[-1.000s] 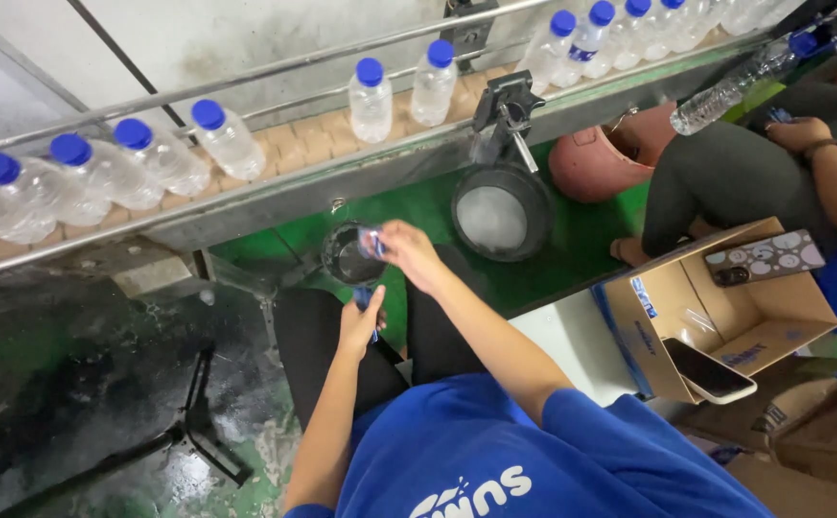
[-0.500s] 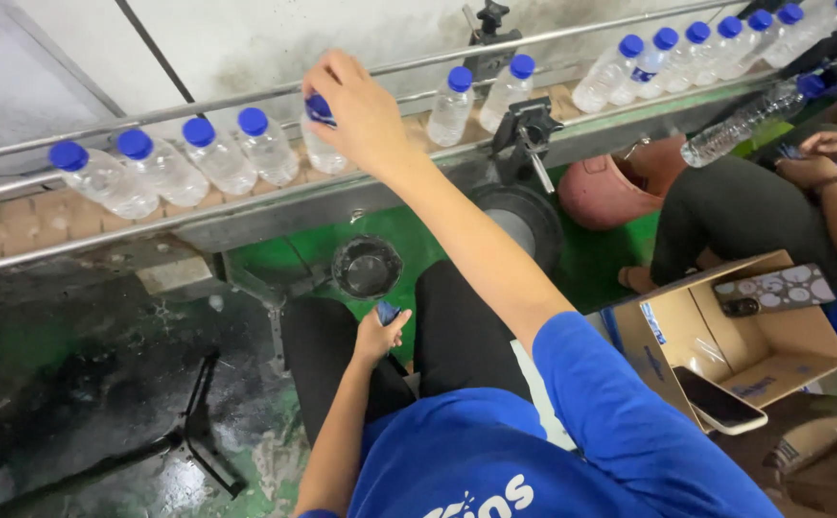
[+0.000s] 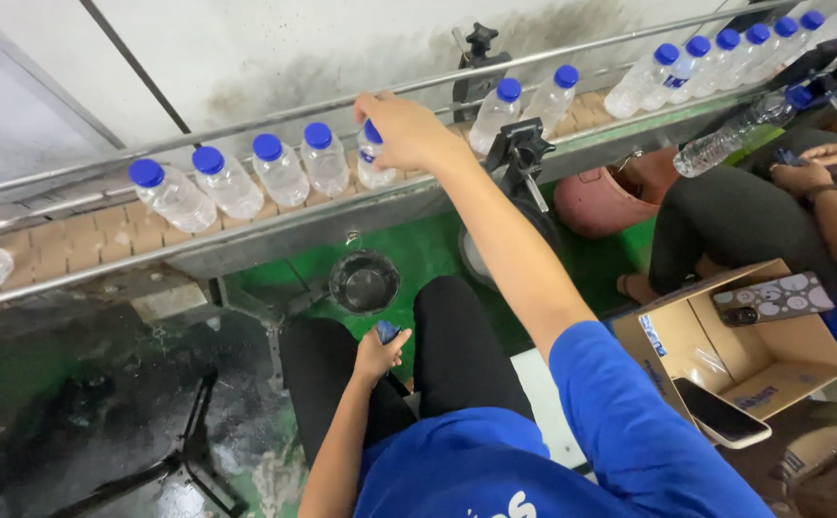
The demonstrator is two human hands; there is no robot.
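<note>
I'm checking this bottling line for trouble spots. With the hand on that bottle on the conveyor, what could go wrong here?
1. The right hand grips the capped bottle right beside its neighbour; a nudge could topple the tightly packed row.
2. The arm stretches over the black clamp, so it might snag.
3. The left hand holds a small blue item on the lap; it could slip to the wet floor.

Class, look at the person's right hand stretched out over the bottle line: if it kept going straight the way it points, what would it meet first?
The right hand already touches a blue-capped water bottle on the conveyor; beyond that, probably the rear guide rail, then the wall, though depth is unclear.
</note>
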